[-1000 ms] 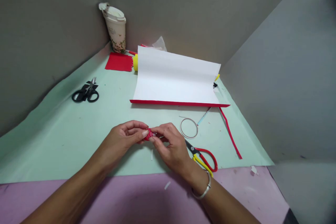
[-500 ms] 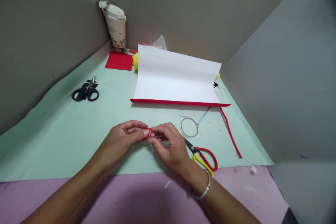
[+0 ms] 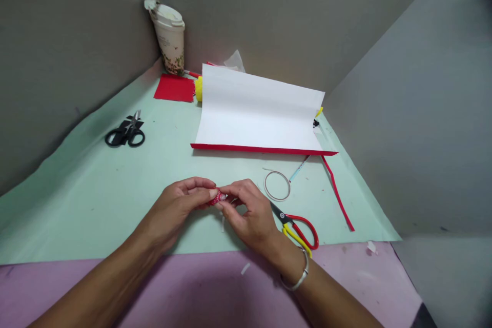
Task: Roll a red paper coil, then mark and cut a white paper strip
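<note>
A small red-and-white patterned piece (image 3: 219, 197) is pinched between the fingertips of both hands above the green mat; it is too small and too covered to tell its kind. My left hand (image 3: 183, 202) grips its left side with thumb and fingers. From the right, the thumb and forefinger of my right hand (image 3: 249, 212) close on its other end. Scissors with one red and one yellow handle (image 3: 294, 226) lie beside my right hand, their blades partly hidden behind it. Just beyond rests a thin roll of tape (image 3: 277, 186).
A curved white sheet with a red edge (image 3: 257, 113) spans the mat's back. Black scissors (image 3: 128, 133) lie on the left, near a red piece (image 3: 175, 88) and a lidded cup (image 3: 171, 41). A red strip (image 3: 338, 195) lies at right. Walls enclose the green mat (image 3: 77, 200).
Both hands keep almost the same place and grip on the small red-and-white piece. The piece looks slightly turned between the fingertips. Nothing else on the mat has moved.
</note>
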The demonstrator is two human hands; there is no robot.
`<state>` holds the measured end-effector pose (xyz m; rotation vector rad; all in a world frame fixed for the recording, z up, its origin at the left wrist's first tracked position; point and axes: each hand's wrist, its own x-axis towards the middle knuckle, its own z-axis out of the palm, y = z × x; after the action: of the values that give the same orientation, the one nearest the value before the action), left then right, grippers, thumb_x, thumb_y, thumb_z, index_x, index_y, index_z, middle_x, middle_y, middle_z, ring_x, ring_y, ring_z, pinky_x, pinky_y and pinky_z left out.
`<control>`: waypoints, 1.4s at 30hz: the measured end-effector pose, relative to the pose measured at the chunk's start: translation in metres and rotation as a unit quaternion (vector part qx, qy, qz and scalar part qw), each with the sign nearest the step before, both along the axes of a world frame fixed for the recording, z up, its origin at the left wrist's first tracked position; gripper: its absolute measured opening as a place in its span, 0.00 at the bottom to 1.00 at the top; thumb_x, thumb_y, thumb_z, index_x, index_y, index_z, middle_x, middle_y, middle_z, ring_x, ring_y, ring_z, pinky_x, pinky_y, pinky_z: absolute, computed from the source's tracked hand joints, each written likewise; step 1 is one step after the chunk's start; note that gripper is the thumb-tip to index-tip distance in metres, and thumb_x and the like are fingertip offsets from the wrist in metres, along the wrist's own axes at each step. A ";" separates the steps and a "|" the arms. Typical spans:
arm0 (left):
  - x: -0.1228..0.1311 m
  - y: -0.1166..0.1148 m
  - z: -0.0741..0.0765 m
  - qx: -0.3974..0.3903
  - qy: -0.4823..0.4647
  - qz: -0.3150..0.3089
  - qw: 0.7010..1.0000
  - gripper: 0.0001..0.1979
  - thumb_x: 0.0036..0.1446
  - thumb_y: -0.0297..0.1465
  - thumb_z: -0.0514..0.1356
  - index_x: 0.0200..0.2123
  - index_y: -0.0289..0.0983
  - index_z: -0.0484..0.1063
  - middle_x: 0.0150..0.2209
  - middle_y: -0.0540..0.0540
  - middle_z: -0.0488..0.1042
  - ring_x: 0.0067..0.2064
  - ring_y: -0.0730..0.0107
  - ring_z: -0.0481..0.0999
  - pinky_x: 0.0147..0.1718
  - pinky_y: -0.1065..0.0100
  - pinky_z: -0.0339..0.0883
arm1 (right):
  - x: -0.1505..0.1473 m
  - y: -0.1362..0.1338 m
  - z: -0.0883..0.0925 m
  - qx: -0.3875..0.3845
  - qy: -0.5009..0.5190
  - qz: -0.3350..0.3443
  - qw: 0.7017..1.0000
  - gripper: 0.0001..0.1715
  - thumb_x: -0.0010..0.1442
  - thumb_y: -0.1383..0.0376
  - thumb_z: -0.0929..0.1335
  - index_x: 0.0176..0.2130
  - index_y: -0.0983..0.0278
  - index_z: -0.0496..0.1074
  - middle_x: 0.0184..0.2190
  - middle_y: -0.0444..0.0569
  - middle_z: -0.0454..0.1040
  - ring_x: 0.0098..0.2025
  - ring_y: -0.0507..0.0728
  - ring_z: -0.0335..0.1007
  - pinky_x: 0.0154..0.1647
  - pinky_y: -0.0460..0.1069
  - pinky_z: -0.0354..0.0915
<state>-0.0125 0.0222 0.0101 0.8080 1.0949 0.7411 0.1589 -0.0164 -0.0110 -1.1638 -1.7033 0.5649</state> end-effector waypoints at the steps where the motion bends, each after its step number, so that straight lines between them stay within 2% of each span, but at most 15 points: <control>1: 0.000 0.000 0.000 -0.001 -0.001 0.000 1.000 0.12 0.48 0.36 0.72 0.34 0.38 0.78 0.30 0.46 0.81 0.33 0.65 0.78 0.36 0.65 0.69 | 0.000 0.000 0.000 0.000 0.003 0.005 1.000 0.09 0.64 0.65 0.70 0.46 0.59 0.77 0.38 0.50 0.75 0.36 0.55 0.73 0.36 0.51 0.75; 6: 0.001 0.002 0.000 0.010 -0.004 -0.005 1.000 0.10 0.48 0.35 0.71 0.32 0.38 0.79 0.30 0.47 0.81 0.34 0.66 0.78 0.39 0.66 0.69 | 0.003 0.000 0.004 -0.029 0.022 0.014 0.999 0.10 0.65 0.65 0.70 0.46 0.58 0.79 0.38 0.50 0.76 0.39 0.56 0.74 0.37 0.51 0.75; 10: 0.002 0.002 0.000 0.006 -0.002 -0.004 1.000 0.09 0.47 0.35 0.72 0.31 0.38 0.78 0.28 0.47 0.81 0.34 0.66 0.78 0.39 0.66 0.69 | 0.004 0.002 0.008 -0.134 0.090 0.007 0.987 0.07 0.62 0.64 0.71 0.41 0.57 0.81 0.37 0.48 0.76 0.37 0.54 0.75 0.37 0.50 0.73; 15: 0.003 0.001 0.000 -0.003 0.002 -0.006 1.000 0.10 0.47 0.36 0.72 0.31 0.38 0.79 0.29 0.46 0.83 0.35 0.64 0.79 0.39 0.65 0.69 | 0.004 0.004 0.010 -0.268 0.194 -0.004 0.944 0.06 0.56 0.62 0.74 0.37 0.60 0.79 0.40 0.47 0.73 0.36 0.53 0.72 0.34 0.48 0.71; 20: 0.006 0.000 0.001 0.005 0.007 -0.007 1.000 0.09 0.46 0.35 0.71 0.31 0.38 0.78 0.28 0.47 0.80 0.33 0.64 0.78 0.36 0.64 0.69 | 0.008 0.007 0.011 -0.397 0.274 0.053 0.874 0.20 0.56 0.59 0.74 0.47 0.61 0.72 0.36 0.44 0.75 0.30 0.51 0.72 0.34 0.49 0.71; 26: 0.006 -0.001 0.000 -0.001 -0.006 -0.015 1.000 0.08 0.46 0.34 0.71 0.30 0.38 0.79 0.27 0.49 0.80 0.32 0.69 0.76 0.35 0.68 0.68 | 0.007 0.007 0.010 -0.407 0.338 0.062 0.846 0.20 0.52 0.59 0.77 0.43 0.62 0.74 0.33 0.44 0.76 0.34 0.53 0.73 0.38 0.50 0.71; 34: 0.004 -0.002 -0.001 -0.038 -0.062 -0.045 0.996 0.07 0.51 0.34 0.72 0.31 0.37 0.80 0.31 0.48 0.80 0.34 0.72 0.77 0.36 0.71 0.71 | 0.005 0.008 0.008 -0.465 0.425 0.106 0.769 0.22 0.49 0.64 0.78 0.44 0.63 0.75 0.32 0.44 0.75 0.34 0.52 0.71 0.30 0.45 0.64; 37: 0.004 -0.003 0.001 -0.043 -0.073 -0.054 0.995 0.07 0.52 0.34 0.71 0.32 0.38 0.80 0.32 0.48 0.81 0.35 0.71 0.78 0.37 0.71 0.72 | 0.004 0.009 0.007 -0.467 0.440 0.096 0.761 0.21 0.47 0.65 0.76 0.43 0.64 0.76 0.31 0.44 0.75 0.32 0.52 0.70 0.27 0.44 0.63; 42: 0.004 -0.003 0.000 -0.043 -0.087 -0.055 0.994 0.06 0.51 0.32 0.71 0.32 0.37 0.80 0.31 0.48 0.81 0.33 0.72 0.78 0.34 0.72 0.71 | 0.002 0.008 0.007 -0.451 0.442 0.075 0.772 0.20 0.46 0.65 0.76 0.42 0.63 0.74 0.28 0.42 0.75 0.28 0.51 0.69 0.26 0.44 0.63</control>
<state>-0.0083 0.0192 0.0098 0.7116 0.9131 0.6550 0.1606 -0.0089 -0.0036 -1.0666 -0.6382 1.8333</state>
